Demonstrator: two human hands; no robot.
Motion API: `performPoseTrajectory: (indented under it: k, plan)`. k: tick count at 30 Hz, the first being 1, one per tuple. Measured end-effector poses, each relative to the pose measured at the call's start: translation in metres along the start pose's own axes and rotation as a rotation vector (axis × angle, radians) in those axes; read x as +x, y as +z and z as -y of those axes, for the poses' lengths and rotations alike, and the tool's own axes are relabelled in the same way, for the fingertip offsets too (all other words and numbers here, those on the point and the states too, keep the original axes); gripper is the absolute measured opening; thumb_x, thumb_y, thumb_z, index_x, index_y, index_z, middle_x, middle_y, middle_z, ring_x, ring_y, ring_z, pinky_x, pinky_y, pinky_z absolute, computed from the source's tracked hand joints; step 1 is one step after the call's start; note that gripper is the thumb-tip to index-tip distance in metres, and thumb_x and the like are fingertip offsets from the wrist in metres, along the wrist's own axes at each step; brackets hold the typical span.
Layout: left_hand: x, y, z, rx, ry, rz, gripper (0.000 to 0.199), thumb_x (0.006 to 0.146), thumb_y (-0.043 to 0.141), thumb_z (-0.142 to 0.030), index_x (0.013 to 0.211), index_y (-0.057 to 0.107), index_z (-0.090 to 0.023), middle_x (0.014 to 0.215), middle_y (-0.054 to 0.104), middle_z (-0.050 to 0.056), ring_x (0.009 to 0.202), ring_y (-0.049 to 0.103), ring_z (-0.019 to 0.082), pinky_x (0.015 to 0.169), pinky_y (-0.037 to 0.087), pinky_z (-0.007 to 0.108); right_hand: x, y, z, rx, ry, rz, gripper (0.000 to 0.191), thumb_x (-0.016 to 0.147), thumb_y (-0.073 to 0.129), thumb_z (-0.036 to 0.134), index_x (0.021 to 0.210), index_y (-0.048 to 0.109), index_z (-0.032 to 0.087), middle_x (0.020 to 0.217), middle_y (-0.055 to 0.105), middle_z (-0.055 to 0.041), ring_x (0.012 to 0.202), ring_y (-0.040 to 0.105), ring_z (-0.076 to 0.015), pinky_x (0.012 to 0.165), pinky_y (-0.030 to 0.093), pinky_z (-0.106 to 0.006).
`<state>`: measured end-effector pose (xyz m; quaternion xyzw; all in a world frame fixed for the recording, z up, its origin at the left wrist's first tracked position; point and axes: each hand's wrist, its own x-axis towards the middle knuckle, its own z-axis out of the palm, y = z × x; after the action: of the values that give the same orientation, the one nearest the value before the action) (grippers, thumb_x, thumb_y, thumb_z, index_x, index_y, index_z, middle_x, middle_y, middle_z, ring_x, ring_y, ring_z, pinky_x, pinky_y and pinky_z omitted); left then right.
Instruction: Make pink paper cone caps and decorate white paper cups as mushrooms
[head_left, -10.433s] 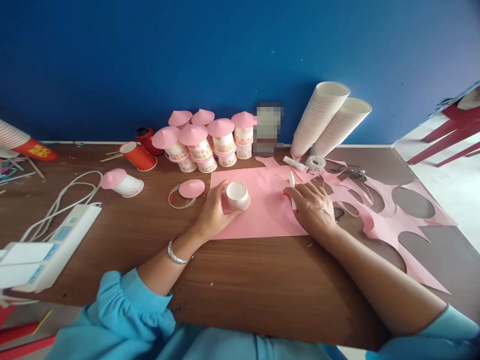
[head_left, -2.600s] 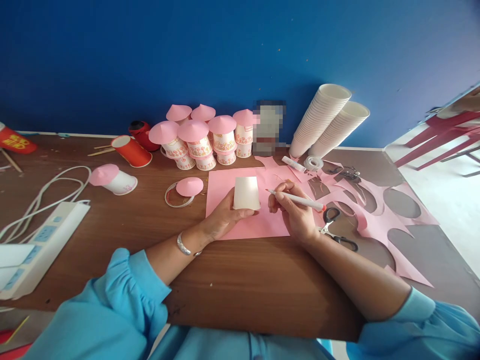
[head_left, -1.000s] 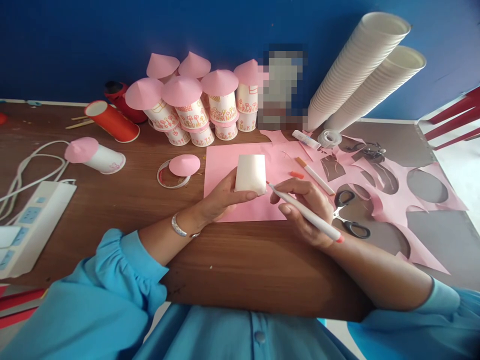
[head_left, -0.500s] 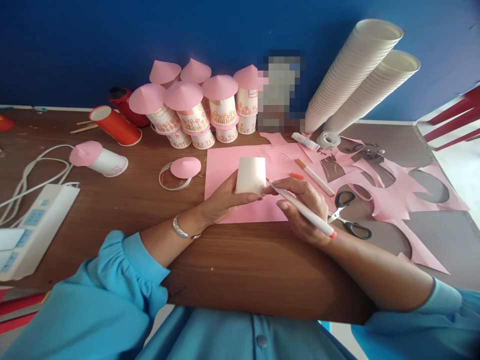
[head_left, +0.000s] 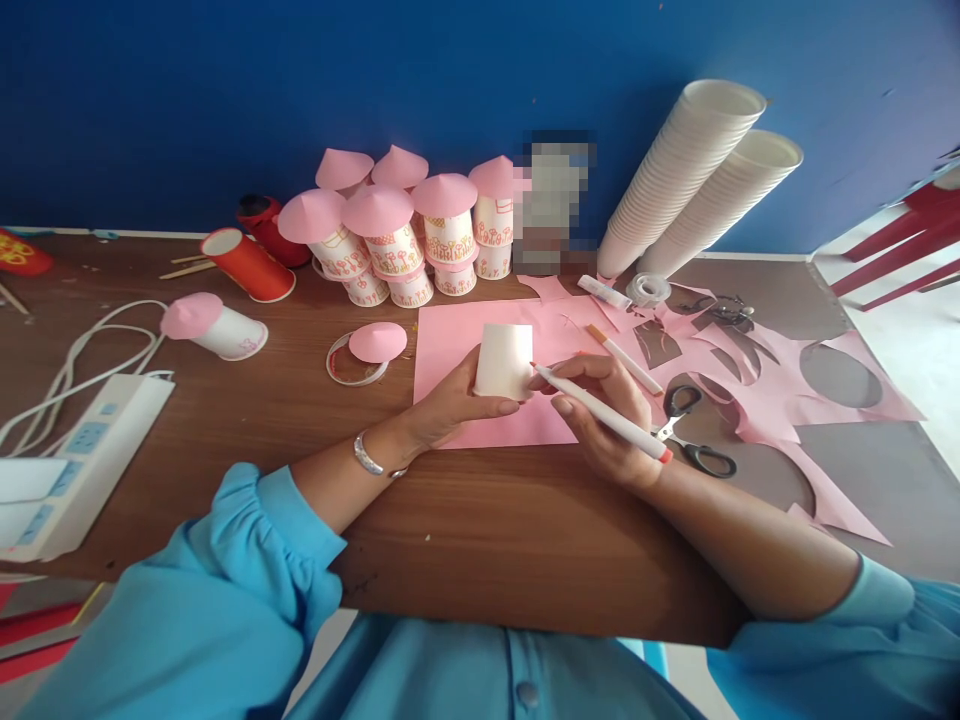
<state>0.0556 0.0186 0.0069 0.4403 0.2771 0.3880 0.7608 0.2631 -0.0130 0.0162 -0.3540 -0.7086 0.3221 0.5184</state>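
Note:
A plain white paper cup (head_left: 505, 358) is upside down in my left hand (head_left: 454, 408), fingers and thumb around its lower part. My right hand (head_left: 611, 420) grips a white felt-tip pen (head_left: 607, 412) with a red end. The pen's tip points at the cup's right side; whether it touches cannot be told. Both hands are above a pink paper sheet (head_left: 442, 365) on the table. To the right of my right hand lie black-handled scissors (head_left: 682, 425), partly over pink paper.
Paper-cup houses with pink cone roofs (head_left: 381, 215) stand along the wall. Two tall stacks of cups (head_left: 679, 170) lean at the right, behind a tape roll (head_left: 648, 290) and pink paper offcuts (head_left: 772, 400). A power strip (head_left: 90, 460) lies left; a red cup (head_left: 247, 268) is tipped behind.
The camera view has shifted slightly, so the background sits lower and nearer the middle. My hands keep the same hold on the cup and pen, with hardly any movement.

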Motion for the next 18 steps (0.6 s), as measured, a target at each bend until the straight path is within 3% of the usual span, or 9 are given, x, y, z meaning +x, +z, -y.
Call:
performPoseTrajectory:
  k: [6,18]
  plan:
    - [-0.001,0.0,0.001,0.018,-0.009,0.002,0.051,0.071,0.091,-0.027,0.115,0.065,-0.022,0.114,0.069,0.006,0.11,0.062,0.024,0.101,0.046,0.041,0.005,-0.005,0.008,-0.08,-0.006,-0.023,0.012,0.099,0.067,0.031,0.107,0.065,0.022,0.095,0.078,-0.0069,0.084,0.075,-0.021,0.072,0.061,-0.037]
    - [0.001,-0.001,0.003,0.046,-0.03,-0.029,0.053,0.069,0.093,-0.029,0.11,0.061,-0.021,0.106,0.064,0.004,0.102,0.059,0.022,0.093,0.046,0.039,0.009,0.002,0.019,0.096,0.134,-0.05,0.01,0.097,0.069,0.03,0.099,0.067,0.021,0.082,0.071,-0.0013,0.069,0.067,-0.0144,0.062,0.055,-0.03]
